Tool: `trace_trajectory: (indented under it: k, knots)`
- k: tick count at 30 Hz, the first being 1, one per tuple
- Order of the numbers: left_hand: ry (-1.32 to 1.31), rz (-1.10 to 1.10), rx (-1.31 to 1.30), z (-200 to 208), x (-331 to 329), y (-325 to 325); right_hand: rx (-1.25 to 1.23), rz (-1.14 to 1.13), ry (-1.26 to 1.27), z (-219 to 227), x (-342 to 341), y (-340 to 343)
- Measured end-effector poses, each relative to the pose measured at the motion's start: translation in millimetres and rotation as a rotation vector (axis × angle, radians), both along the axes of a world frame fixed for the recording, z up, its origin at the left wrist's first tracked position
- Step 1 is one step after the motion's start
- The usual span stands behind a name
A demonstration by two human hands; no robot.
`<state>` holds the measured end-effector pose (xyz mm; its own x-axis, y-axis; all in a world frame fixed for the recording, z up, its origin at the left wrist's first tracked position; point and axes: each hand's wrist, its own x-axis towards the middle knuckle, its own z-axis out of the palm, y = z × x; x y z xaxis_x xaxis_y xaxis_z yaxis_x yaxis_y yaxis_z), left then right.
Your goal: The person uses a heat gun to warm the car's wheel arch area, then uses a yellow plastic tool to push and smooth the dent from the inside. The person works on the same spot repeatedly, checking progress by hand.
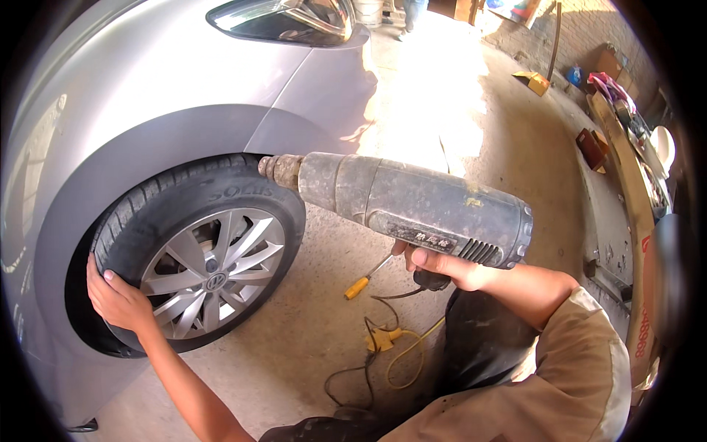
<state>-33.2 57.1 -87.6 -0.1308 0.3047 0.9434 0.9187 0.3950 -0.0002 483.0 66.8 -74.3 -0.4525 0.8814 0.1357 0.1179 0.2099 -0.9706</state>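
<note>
The right hand point(453, 269) grasped a heat gun point(412, 206), whose nozzle overlapped the car tyre's point(177, 210) upper edge in view and whose body hid some concrete floor point(294, 331). The left hand point(121, 298) touched the tyre's tread; its grip was unclear. Below lay a yellow-handled screwdriver point(357, 287), black cable point(403, 296) and yellow connector point(381, 339).

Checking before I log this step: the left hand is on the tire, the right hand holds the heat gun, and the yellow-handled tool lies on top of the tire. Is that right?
Not quite: the yellow-handled tool lies on the floor, as the head view shows. The left hand is on the tire, and the right hand holds the heat gun.
</note>
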Motion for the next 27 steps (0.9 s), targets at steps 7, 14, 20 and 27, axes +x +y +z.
trace_trajectory:
  k: [7, 14, 20, 27]
  knots:
    - [0.022, 0.017, 0.003, 2.6, 1.6, -1.7, 0.034, -0.134, 0.112, 3.9, 0.0, 2.4]
    - [0.022, 0.005, 0.007, 2.0, 1.6, -2.0, -0.060, -0.108, 0.082, -1.1, 0.2, 2.1]
    - [-0.006, -0.012, 0.007, 2.7, 3.1, -2.1, -0.078, -0.016, 0.023, 0.6, -0.1, 0.8]
    - [-0.010, -0.004, 0.003, 2.0, 1.4, -2.9, 0.020, -0.142, 0.047, 6.6, -0.4, 1.2]
